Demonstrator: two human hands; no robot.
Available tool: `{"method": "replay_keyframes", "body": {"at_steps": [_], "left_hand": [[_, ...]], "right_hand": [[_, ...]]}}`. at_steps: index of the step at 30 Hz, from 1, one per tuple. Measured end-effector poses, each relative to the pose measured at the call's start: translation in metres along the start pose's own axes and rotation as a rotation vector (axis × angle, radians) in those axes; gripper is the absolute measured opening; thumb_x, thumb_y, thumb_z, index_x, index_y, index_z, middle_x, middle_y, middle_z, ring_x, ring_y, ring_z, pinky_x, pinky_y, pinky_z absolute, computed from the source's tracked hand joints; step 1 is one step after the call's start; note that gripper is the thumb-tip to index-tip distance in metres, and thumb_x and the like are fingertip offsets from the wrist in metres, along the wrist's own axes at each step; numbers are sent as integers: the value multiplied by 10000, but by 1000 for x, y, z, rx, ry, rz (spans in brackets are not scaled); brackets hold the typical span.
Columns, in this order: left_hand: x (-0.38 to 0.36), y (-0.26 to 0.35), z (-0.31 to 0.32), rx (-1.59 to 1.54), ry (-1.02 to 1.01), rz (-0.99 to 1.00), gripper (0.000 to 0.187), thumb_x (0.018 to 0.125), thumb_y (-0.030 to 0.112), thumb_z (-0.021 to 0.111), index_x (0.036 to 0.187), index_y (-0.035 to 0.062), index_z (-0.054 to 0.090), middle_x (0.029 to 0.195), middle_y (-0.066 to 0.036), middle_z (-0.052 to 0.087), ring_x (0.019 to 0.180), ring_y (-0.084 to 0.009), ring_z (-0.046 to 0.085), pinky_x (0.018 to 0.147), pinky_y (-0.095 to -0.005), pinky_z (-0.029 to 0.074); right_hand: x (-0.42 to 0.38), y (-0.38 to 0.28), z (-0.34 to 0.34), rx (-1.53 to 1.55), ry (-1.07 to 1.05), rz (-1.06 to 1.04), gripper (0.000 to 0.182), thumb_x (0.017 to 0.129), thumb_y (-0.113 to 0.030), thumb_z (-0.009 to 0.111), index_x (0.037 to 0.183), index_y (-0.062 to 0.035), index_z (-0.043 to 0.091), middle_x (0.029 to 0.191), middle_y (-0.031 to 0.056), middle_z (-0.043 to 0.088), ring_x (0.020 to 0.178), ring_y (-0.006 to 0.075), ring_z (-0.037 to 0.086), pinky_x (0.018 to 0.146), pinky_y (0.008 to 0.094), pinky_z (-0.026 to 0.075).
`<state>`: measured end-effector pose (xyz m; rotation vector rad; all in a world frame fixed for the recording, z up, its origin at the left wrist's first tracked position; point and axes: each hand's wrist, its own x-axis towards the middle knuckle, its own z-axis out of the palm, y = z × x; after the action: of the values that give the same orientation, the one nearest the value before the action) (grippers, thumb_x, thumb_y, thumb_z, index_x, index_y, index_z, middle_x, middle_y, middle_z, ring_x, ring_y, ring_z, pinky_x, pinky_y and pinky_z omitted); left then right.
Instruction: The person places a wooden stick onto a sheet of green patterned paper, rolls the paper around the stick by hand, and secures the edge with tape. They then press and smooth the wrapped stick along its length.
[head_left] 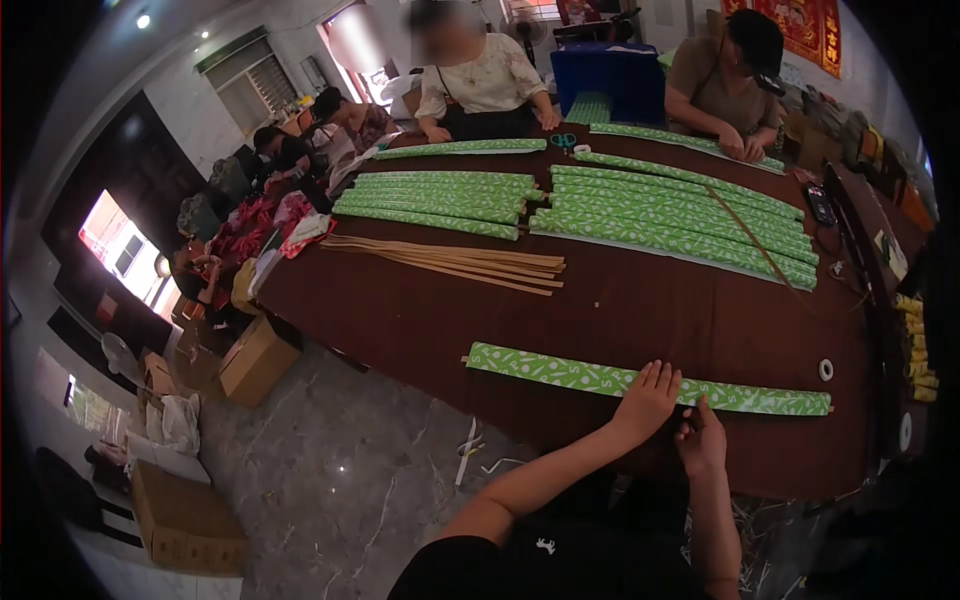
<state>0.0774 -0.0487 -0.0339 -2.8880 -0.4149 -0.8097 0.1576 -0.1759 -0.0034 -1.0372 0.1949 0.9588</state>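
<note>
A long green roll (560, 372) with a white pattern lies on the near part of the brown-covered table. Wooden stick ends poke out at both of its ends. My left hand (650, 393) rests flat across the middle of this roll, fingers stretched out. Just to the right, my right hand (704, 438) is at the roll's near edge. One of its digits touches that edge while the other fingers curl inward. Whatever they may hold is too small to make out.
Green bundles (440, 195) and more green strips (680, 215) lie farther back. Flat wooden sticks (480, 260) are fanned left of centre. A white tape roll (825, 369) sits at right. Co-workers stand across the table (400, 300). Cardboard boxes (260, 362) occupy the floor.
</note>
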Motion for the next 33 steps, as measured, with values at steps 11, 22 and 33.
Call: {"method": "replay_keyframes", "body": {"at_steps": [11,22,33], "left_hand": [[0,0,-2,-2,-10,5,424,842,121,567,1243,-16,556,1238,-189,588,1178,-319,557,1063,-404,398],[0,0,-2,3,-19,4,425,844,123,562,1245,-18,555,1238,-191,589,1186,-316,554,1059,-401,401],[0,0,-2,6,-3,-2,423,837,123,561,1234,-22,560,1231,-193,594,1174,-318,563,1061,-401,397]], "right_hand": [[0,0,0,-6,-3,-11,205,973,-310,564,936,-114,519,776,12,529,631,126,442,582,297,381],[0,0,0,-17,-3,-10,206,972,-316,565,931,-120,517,783,18,538,636,135,439,587,303,377],[0,0,1,-17,17,0,210,970,-310,566,927,-111,519,785,22,541,631,130,448,584,294,384]]}}
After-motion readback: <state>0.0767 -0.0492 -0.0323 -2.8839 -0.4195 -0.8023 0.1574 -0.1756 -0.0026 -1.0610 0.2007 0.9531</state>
